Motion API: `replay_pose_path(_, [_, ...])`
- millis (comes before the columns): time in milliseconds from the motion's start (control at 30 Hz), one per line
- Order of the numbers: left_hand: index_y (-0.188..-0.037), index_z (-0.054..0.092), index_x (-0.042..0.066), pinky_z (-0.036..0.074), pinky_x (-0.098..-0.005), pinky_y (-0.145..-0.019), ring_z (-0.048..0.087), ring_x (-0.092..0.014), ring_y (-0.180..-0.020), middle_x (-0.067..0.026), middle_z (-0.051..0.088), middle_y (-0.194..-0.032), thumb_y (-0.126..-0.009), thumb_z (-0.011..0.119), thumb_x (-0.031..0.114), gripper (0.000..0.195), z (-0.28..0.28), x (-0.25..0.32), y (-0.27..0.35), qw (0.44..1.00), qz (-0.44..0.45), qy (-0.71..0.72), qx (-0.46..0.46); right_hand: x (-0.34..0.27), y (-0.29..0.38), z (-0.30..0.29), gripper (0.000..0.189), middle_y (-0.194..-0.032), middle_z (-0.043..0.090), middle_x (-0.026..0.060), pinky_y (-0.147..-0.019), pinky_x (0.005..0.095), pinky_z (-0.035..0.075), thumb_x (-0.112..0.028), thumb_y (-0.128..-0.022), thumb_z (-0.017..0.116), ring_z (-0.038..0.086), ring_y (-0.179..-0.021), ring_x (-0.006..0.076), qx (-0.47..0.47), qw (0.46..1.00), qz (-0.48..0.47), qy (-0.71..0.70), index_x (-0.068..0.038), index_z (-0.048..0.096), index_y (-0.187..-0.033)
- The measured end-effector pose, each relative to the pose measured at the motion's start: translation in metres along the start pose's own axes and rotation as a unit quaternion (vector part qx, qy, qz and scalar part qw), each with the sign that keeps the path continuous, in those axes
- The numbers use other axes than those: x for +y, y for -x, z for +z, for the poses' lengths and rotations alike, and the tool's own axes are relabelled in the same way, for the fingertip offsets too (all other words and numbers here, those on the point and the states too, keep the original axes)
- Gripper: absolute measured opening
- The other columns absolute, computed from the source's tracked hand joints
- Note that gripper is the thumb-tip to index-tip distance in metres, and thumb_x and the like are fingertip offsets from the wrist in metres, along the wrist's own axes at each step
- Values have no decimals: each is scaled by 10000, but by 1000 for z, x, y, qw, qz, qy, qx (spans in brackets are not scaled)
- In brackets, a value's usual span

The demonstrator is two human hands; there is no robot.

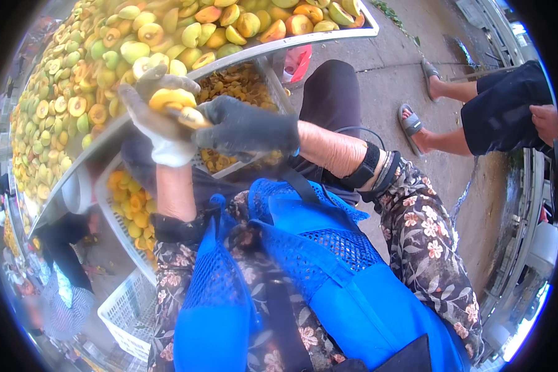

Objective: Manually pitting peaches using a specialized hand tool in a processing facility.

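Observation:
My left hand (160, 116), in a soiled white knit glove with a grey-brown coated palm, cups a yellow stone-fruit half (172, 99), probably peach. My right hand (246, 123), in a dark grey glove, is closed around a small light-coloured hand tool (194, 117), whose tip meets the fruit. Blur and fingers hide the tool's exact shape. Both hands are at the near rim of a metal-edged table (279, 45) heaped with halved fruit (135, 51), many with stones still in them. Below my hands stands a crate of small yellow-brown pieces (239, 81).
A white crate (114, 204) of orange-yellow fruit halves stands at my left, with another white plastic crate (130, 307) behind it. A red and white bag (297, 63) hangs by the table. A person in grey sandals (411, 128) stands at right. Another person (67, 288) is lower left.

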State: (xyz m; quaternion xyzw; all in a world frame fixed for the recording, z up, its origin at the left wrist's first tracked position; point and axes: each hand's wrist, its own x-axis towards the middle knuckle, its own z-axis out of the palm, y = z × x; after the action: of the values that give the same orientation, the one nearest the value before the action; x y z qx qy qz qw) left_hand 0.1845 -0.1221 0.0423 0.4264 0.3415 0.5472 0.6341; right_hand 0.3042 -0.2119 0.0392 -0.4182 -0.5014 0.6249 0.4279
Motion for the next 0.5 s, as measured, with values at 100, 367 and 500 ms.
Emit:
replay_pose_path(100, [-1030, 552, -10, 498, -315, -629, 604, -244, -626, -94, 589, -727, -1018, 195, 571, 682, -10, 8, 3, 991, 17, -109, -75, 10, -7, 11, 273, -660, 571, 144, -596, 353, 448, -235, -887, 598, 550, -614, 165, 96, 936, -174, 291, 33, 647, -905])
replay_pose_path(367, [-1004, 567, -1, 492, -321, -615, 594, -250, -610, -97, 588, -698, -1013, 207, 570, 675, -15, 2, -11, 994, -36, -33, -95, 41, -23, 4, 327, -613, 534, 140, -586, 370, 443, -306, -922, 602, 529, -565, 196, 100, 916, -214, 324, 11, 655, -864])
replay_pose_path(500, [-1057, 575, 6, 496, -350, -676, 592, -256, -658, -80, 610, -759, -1008, 278, 545, 618, -30, -18, -21, 987, -55, 125, -82, 16, -18, -5, 310, -677, 596, 168, -597, 392, 450, -300, -919, 598, 533, -567, 267, -46, 998, 4, 47, 1, 659, -881])
